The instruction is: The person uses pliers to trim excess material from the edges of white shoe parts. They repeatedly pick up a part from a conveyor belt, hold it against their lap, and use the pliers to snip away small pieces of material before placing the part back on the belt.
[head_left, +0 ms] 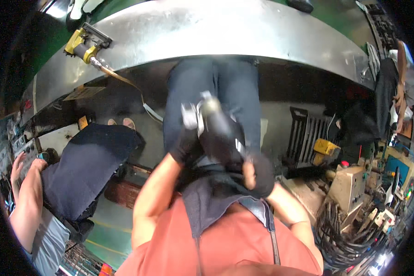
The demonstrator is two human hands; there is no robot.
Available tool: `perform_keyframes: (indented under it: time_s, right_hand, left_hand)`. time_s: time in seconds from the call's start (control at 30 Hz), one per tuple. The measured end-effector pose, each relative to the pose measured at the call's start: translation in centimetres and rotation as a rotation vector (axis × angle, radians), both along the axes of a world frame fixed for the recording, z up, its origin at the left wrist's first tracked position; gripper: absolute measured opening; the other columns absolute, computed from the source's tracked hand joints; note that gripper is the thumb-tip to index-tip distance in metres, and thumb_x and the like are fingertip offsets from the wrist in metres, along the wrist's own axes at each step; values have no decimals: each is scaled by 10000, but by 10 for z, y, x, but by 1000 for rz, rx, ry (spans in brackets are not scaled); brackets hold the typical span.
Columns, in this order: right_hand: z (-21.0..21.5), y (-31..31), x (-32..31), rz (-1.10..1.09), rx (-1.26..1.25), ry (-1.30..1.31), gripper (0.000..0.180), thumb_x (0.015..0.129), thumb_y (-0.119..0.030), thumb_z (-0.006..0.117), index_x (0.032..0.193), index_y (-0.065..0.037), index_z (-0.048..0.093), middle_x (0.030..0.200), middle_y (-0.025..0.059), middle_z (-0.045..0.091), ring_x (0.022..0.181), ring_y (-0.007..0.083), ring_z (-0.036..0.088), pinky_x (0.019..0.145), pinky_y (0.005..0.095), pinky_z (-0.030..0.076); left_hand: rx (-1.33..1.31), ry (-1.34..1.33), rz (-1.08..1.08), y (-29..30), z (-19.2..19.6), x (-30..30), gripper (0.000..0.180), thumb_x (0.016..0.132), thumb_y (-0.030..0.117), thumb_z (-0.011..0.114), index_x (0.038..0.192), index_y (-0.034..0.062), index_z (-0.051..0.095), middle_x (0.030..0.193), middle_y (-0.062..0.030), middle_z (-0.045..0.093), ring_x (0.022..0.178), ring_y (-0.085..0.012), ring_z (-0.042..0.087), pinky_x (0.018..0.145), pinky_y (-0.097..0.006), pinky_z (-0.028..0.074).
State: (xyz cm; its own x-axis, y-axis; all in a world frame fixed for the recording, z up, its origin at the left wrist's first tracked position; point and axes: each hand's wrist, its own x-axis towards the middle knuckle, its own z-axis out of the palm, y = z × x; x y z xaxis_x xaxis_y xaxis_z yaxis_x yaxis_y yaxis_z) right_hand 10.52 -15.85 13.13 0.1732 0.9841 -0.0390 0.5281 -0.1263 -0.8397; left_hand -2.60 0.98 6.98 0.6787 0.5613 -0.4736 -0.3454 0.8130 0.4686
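A dark elongated thing (223, 138), smeared by motion, is held over my lap; its kind cannot be made out. A pale grey-brown rounded part (210, 106) shows at its far end, and a small white mark lies on its near side. My right hand (262, 175), in a dark glove with bare fingertips, is closed at its near end. My left hand (187, 143), also dark-gloved, is closed beside it, fingers partly hidden. Just beyond the left hand is a blurred silvery piece (190, 116); whether it joins the dark thing, I cannot tell.
A curved metal bench (225, 32) spans the far side. On its left lies a yellow air nailer (85, 46) with a hose (124, 79) hanging toward my legs. A co-worker's arm (30, 202) is at left. A control box (347, 184), cables (338, 230) and yellow box (325, 148) stand right.
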Motion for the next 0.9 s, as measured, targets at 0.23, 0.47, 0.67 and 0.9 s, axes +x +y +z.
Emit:
perform_keyframes:
  time_s: [0.23, 0.47, 0.67, 0.9]
  right_hand:
    - [-37, 63, 69, -335, -586, 835, 622, 918, -593, 355, 811, -41, 619, 613, 61, 569, 545, 155, 547, 571, 283, 473]
    - [-65, 60, 89, -251, -526, 1069, 486, 972, -465, 355, 1119, -53, 566, 933, 88, 649, 828, 181, 643, 807, 341, 519]
    - [-79, 36, 95, -236, -481, 1067, 505, 989, -444, 313, 1159, -36, 556, 985, 80, 654, 924, 179, 619, 866, 313, 469]
    - [-72, 10, 59, -149, -394, 525, 392, 991, -344, 405, 1109, -25, 598, 1058, 26, 609, 939, 107, 533, 884, 261, 406]
  left_hand:
    - [1229, 1031, -371, 2, -10, 50, 428, 887, 224, 506, 1250, 30, 389, 1023, -272, 568, 952, -441, 553, 794, -435, 456]
    - [1078, 856, -115, -30, -33, 27, 430, 893, 292, 550, 1215, 12, 499, 1059, -239, 610, 959, -389, 608, 776, -415, 486]
    - [1504, 796, -625, -22, 14, 5, 502, 813, 214, 603, 1216, -41, 445, 1001, -269, 602, 927, -406, 601, 809, -444, 476]
    - [1457, 797, -878, 4, 12, 3, 417, 734, 115, 583, 1077, -72, 437, 901, -272, 603, 857, -426, 595, 755, -489, 465]
